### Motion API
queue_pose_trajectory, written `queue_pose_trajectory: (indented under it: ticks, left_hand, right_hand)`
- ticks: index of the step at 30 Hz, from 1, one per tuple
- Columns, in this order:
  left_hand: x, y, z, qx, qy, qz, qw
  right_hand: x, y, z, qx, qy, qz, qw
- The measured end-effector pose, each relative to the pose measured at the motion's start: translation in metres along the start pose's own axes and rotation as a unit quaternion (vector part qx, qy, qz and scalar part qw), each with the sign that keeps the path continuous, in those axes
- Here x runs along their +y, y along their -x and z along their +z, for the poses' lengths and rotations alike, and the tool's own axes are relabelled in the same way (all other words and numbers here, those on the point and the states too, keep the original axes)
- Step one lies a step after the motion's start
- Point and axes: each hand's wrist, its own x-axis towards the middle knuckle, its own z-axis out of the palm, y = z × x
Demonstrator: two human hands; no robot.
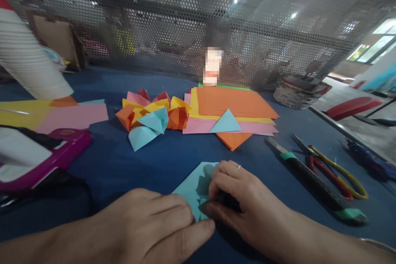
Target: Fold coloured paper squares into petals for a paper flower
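On the blue tabletop in front of me is a partly folded sheet of light blue paper. My left hand lies over its lower left edge, fingers curled down on it and thumb stretched along the bottom. At the right edge, my right hand has bent fingers and thumb pinching the paper; a ring shows on one finger. The palm side of both hands is hidden. Beyond them sits a cluster of folded paper pieces in orange, yellow, pink and light blue. A small light blue paper triangle rests on stacked sheets.
Behind lies a stack of coloured paper. To the right are a utility knife and pliers with red and yellow handles. A purple and white tool, white nested cups, a basket and a perforated panel stand around.
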Motion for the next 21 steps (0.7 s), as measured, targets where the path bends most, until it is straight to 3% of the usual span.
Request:
queue_pose_trajectory:
  ticks: [7,21]
  left_hand:
    - [0.001,-0.004,0.011,-0.039,0.019,-0.023,0.999]
    - [0.0,0.003,0.02,-0.017,0.019,0.005,1.0]
  right_hand:
    - [0.0,0.001,-0.001,-0.008,-0.001,0.005,1.0]
    - [-0.003,0.003,-0.005,-0.007,-0.051,0.069,0.996]
